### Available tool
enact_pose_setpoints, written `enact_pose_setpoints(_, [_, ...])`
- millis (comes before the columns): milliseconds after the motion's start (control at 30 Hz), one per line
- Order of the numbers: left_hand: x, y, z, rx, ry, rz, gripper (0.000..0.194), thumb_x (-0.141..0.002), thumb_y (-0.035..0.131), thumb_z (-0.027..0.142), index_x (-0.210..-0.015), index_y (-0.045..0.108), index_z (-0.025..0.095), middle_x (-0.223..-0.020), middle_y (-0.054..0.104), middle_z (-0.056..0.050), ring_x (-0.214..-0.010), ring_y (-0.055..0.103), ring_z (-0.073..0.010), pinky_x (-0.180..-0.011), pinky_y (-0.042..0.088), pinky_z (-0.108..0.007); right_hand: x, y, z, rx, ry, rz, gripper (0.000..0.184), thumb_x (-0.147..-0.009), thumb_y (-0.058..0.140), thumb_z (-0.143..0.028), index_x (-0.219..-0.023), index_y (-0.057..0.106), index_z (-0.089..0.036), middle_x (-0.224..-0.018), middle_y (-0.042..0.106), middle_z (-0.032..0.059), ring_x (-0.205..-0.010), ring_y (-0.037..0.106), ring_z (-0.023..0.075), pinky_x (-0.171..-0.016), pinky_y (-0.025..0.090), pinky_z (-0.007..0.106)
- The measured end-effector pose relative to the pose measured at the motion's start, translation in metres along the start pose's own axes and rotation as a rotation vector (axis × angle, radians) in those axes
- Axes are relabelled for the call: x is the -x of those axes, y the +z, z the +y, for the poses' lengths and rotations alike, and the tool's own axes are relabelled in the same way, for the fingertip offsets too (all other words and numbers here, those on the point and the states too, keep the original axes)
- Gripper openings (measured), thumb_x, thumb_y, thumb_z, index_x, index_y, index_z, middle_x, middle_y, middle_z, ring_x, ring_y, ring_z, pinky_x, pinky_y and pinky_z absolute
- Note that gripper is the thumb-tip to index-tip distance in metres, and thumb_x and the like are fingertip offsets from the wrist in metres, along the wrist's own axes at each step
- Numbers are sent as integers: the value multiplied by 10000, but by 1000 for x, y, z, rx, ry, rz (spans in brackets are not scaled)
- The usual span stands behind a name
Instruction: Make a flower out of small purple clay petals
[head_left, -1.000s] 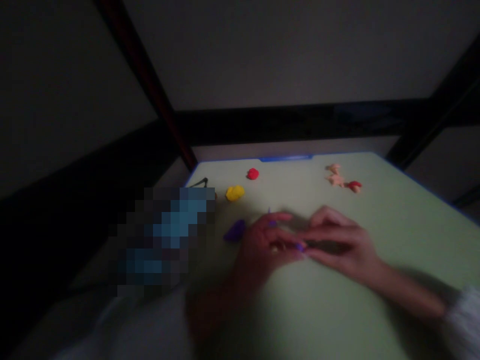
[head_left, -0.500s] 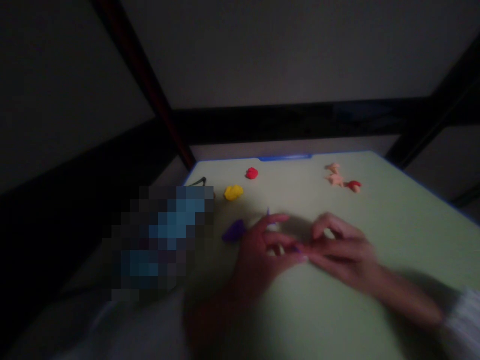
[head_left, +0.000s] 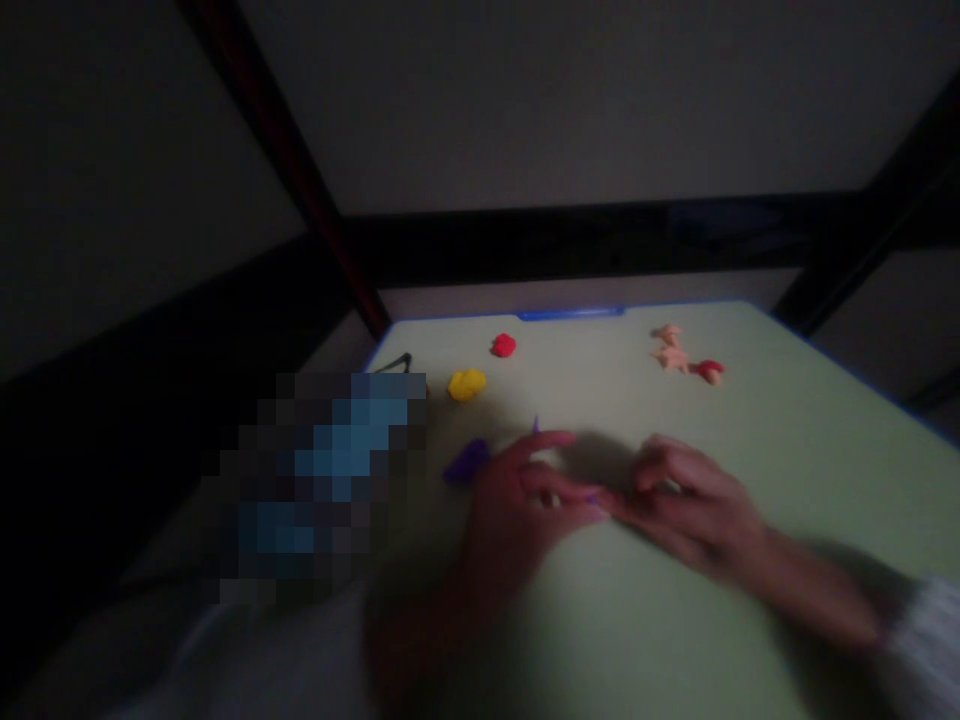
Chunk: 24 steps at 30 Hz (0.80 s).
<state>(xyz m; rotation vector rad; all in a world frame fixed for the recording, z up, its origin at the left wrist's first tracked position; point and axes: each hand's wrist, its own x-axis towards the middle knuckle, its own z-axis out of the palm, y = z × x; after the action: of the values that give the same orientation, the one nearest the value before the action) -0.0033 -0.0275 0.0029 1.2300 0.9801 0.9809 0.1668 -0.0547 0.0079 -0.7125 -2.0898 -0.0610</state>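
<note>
A tiny bit of purple modelling clay [head_left: 593,499] shows at the fingertips of my left hand [head_left: 517,510], pinched between thumb and forefinger while another finger arches above. My right hand [head_left: 697,505] meets it from the right, thumb and finger pressed together at the same bit; its other fingers are curled. Most of the piece is hidden by the fingers, and the hands are dim and slightly blurred. Left of my left hand lies a larger purple lump of clay [head_left: 466,461]. Just beyond my left fingers a thin purple spike [head_left: 536,424] sticks up.
Farther back on the pale table [head_left: 795,440] lie a yellow lump [head_left: 466,384] and a red lump [head_left: 504,345]. At the back right are peach-coloured clay shapes [head_left: 673,358] and a red-and-peach piece [head_left: 709,371]. A blurred-out blue area [head_left: 352,440] covers the left side.
My right hand has shifted slightly right, its upper fingers drawn back a little from the left hand. My left hand keeps its pinch almost in place.
</note>
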Motion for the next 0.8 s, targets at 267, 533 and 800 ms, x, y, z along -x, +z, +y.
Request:
enact_pose_setpoints(267, [1,-12,-2,-222,482,194,584,-591,786,178,-1133,578,251,-704,733,31,-612,633,-143,-590,516,-260,-4,8,2,-669,787,74,123,-713,710,-239,-832,726,-211,-727,544,6,-622,513,101,-532,409,233])
enact_pose_setpoints(533, [8,-13,-9,-310,705,98,634,-652,754,188,-1214,508,349,-800,740,41,-692,671,-191,-711,543,-342,-5,14,-3,-1139,1045,-44,221,-730,693,-342,-586,692,-175,-503,410,-55,-498,336,57,-476,235,212])
enact_pose_setpoints(800, [5,-16,-8,-293,763,97,611,-682,720,191,-1225,489,351,-773,736,32,-634,662,-177,-620,538,-318,-6,13,-6,-1190,1110,-52,240,-707,709,-337,-546,674,-163,-476,418,-60,-464,313,50,-442,212,213])
